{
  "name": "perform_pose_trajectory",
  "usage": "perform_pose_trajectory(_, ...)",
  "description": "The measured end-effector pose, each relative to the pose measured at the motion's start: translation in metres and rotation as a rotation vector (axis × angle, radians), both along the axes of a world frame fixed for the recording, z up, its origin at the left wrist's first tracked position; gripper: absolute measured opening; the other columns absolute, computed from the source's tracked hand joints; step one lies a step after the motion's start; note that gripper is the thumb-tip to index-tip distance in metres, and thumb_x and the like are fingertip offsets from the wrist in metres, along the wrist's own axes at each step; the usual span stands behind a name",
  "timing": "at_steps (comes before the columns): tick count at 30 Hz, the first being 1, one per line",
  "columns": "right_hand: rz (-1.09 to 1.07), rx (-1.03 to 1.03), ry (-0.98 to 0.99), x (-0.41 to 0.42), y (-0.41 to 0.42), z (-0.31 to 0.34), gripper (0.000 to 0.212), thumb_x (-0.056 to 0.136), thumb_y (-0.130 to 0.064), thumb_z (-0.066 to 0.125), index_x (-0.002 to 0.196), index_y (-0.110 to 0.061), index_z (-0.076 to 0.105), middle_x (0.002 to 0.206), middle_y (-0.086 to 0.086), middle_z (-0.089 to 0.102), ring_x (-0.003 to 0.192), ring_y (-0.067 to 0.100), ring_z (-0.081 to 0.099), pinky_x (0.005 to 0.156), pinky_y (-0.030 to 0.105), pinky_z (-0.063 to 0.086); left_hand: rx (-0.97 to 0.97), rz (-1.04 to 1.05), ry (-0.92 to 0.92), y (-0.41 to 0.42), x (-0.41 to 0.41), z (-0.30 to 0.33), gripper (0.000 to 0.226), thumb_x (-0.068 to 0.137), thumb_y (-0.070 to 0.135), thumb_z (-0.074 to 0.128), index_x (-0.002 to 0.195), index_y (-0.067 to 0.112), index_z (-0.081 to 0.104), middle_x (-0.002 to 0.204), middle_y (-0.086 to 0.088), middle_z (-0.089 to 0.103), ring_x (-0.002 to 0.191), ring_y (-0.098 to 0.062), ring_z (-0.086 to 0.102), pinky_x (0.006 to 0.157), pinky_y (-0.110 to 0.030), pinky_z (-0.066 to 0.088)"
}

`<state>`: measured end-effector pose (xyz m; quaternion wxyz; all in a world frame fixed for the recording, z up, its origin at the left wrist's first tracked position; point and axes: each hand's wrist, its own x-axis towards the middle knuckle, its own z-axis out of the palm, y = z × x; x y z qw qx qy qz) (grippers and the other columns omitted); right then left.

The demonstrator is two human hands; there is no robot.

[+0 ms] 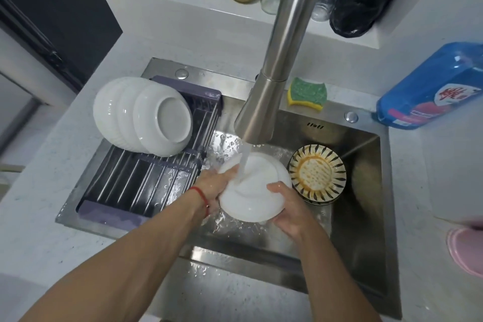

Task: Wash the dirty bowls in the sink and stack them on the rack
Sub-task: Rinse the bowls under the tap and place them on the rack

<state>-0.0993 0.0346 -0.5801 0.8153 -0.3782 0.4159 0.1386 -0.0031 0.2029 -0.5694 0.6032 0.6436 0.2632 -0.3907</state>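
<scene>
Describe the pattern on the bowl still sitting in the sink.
Patterned bowl: dark radial stripes on cream around the rim, orange-stained centre with pale dots. Head view, the only one.

Faucet (264,102) overhangs sink centre; rack's (146,178) front half free.

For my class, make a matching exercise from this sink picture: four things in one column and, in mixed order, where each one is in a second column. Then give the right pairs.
Things
1. white bowl
2. striped bowl
3. sponge
4. three white bowls

Places
A. leaning together on the rack
B. on the sink rim behind the tap
C. held in both hands, left hand and right hand, under running water
D. on the sink bottom, to the right of the hands

Pairs: 1-C, 2-D, 3-B, 4-A
</scene>
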Motion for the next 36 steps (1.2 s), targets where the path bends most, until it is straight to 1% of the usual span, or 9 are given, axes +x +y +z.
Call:
perform_pose_trajectory(4, 0.264, -0.544, 0.254, 0.026, 0.006, -0.005, 0.056, 0.085, -0.052, 0.078, 0.121, -0.011, 0.065, 0.116, 0.009, 0.070, 0.104, 0.031, 0.067, 0.091, 0.049, 0.058, -0.008, -0.018, -0.047, -0.005, -0.012, 0.002, 0.073, 0.067, 0.005, 0.092, 0.130, 0.014, 0.055, 0.116, -0.013, 0.071, 0.105, -0.037, 0.069, 0.085, -0.057, 0.062)
perform_pose_trajectory(8, 0.729, -0.964, 0.262, 0.077, 0.055, 0.007, 0.070, 0.093, -0.064, 0.035, 0.149, -0.023, 0.042, 0.156, 0.018, 0.037, 0.135, 0.042, 0.045, 0.109, 0.063, 0.042, 0.099, -0.182, -0.276, -0.021, -0.021, 0.002, 0.057, 0.083, -0.004, 0.078, 0.133, 0.016, 0.057, 0.124, -0.006, 0.068, 0.114, -0.030, 0.066, 0.100, -0.048, 0.057)
perform_pose_trajectory(11, 0.753, -0.941, 0.211, 0.089, 0.080, 0.009, 0.066, 0.093, -0.066, 0.037, 0.150, -0.033, 0.041, 0.164, 0.010, 0.019, 0.149, 0.048, 0.024, 0.117, 0.071, 0.025, 0.211, -0.279, -0.455, -0.026, -0.028, 0.006, 0.040, 0.096, 0.000, 0.066, 0.134, 0.009, 0.058, 0.129, -0.010, 0.068, 0.119, -0.031, 0.066, 0.099, -0.040, 0.058)
perform_pose_trajectory(14, 0.579, -0.936, 0.279, 0.098, 0.060, 0.000, 0.075, 0.080, -0.072, 0.034, 0.135, -0.025, 0.052, 0.143, 0.017, 0.052, 0.127, 0.038, 0.054, 0.105, 0.061, 0.046, 0.198, -0.225, -0.471, -0.025, -0.031, 0.005, 0.026, 0.091, 0.004, 0.073, 0.111, 0.019, 0.064, 0.102, 0.000, 0.073, 0.095, -0.021, 0.071, 0.071, -0.020, 0.058)
perform_pose_trajectory(18, 0.696, -0.890, 0.195, 0.090, 0.075, 0.018, 0.075, 0.094, -0.069, 0.029, 0.159, -0.032, 0.027, 0.170, 0.010, 0.011, 0.154, 0.043, 0.018, 0.120, 0.068, 0.021, 0.220, -0.288, -0.501, -0.023, -0.022, 0.000, 0.066, 0.080, 0.020, 0.084, 0.139, 0.008, 0.057, 0.135, -0.015, 0.066, 0.125, -0.032, 0.064, 0.107, -0.043, 0.051)
perform_pose_trajectory(22, 0.535, -0.877, 0.228, 0.105, 0.052, -0.031, 0.092, 0.066, -0.079, 0.026, 0.135, -0.024, 0.052, 0.142, 0.016, 0.054, 0.124, 0.039, 0.055, 0.105, 0.059, 0.046, 0.137, -0.231, -0.431, -0.021, -0.026, 0.009, 0.031, 0.087, 0.010, 0.079, 0.109, 0.023, 0.062, 0.102, 0.001, 0.072, 0.090, -0.013, 0.069, 0.070, -0.020, 0.055)
perform_pose_trajectory(24, 0.558, -0.859, 0.225, 0.106, 0.058, 0.003, 0.080, 0.082, -0.075, 0.031, 0.138, -0.022, 0.051, 0.141, 0.011, 0.052, 0.125, 0.036, 0.052, 0.110, 0.058, 0.042, 0.101, -0.177, -0.480, -0.021, -0.020, 0.007, 0.029, 0.091, 0.004, 0.074, 0.116, 0.016, 0.064, 0.109, -0.002, 0.073, 0.087, -0.011, 0.067, 0.068, -0.018, 0.055)
perform_pose_trajectory(30, 0.365, -0.778, 0.190, 0.116, 0.025, -0.026, 0.066, 0.086, -0.061, 0.040, 0.125, -0.014, 0.065, 0.124, 0.014, 0.068, 0.114, 0.036, 0.064, 0.103, 0.051, 0.052, 0.088, -0.140, -0.481, -0.018, -0.012, 0.027, 0.039, 0.071, 0.014, 0.088, 0.101, 0.022, 0.064, 0.096, -0.002, 0.074, 0.090, -0.024, 0.072, 0.079, -0.043, 0.063)
perform_pose_trajectory(36, 0.149, -0.492, 0.240, 0.049, 0.022, 0.022, 0.065, 0.093, -0.071, 0.052, 0.121, -0.013, 0.061, 0.113, 0.009, 0.066, 0.108, 0.028, 0.063, 0.099, 0.046, 0.050, -0.173, 0.127, -0.095, -0.003, 0.000, 0.024, 0.060, 0.073, -0.005, 0.081, 0.122, 0.022, 0.061, 0.120, -0.013, 0.067, 0.110, -0.039, 0.063, 0.073, -0.054, 0.061)
